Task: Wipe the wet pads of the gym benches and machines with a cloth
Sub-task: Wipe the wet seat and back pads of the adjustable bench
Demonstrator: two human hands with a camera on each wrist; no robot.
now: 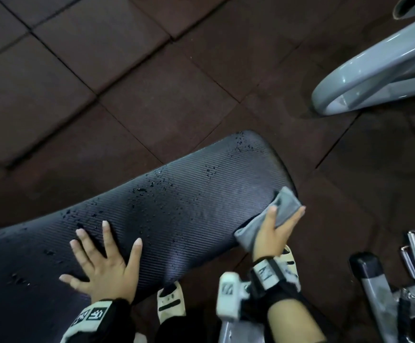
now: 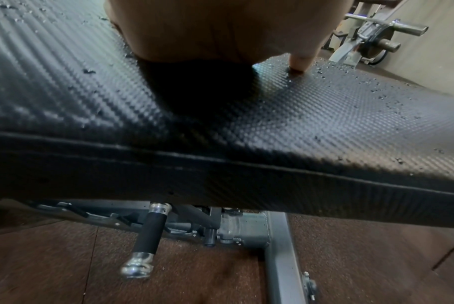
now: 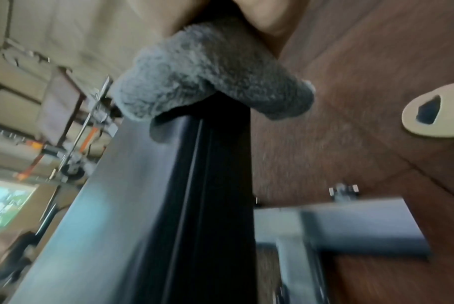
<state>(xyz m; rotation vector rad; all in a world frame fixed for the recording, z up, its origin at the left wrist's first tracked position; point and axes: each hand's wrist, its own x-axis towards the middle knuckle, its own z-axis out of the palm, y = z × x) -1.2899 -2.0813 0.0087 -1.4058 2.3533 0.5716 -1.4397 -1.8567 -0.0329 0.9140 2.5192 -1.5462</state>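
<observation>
The bench pad (image 1: pixel 181 201) is stretching across the middle, above the floor tiles (image 1: pixel 102 70). The left hand (image 1: pixel 102 263) is lying flat on its near left part; the right hand (image 1: pixel 273 233) is pressing the cloth (image 1: pixel 275 211) over its right edge. A machine frame (image 1: pixel 374 70) is standing beyond, far right.

Brown rubber floor tiles (image 1: pixel 107 70); grey machine frame (image 1: pixel 374 68); black-grip lever (image 2: pixel 149 236) under bench.

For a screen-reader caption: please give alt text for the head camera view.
A right hand wipes a grey cloth along the edge of a black bench pad dotted with water drops, while the left hand presses flat on it, fingers spread, over dark floor tiles.
</observation>
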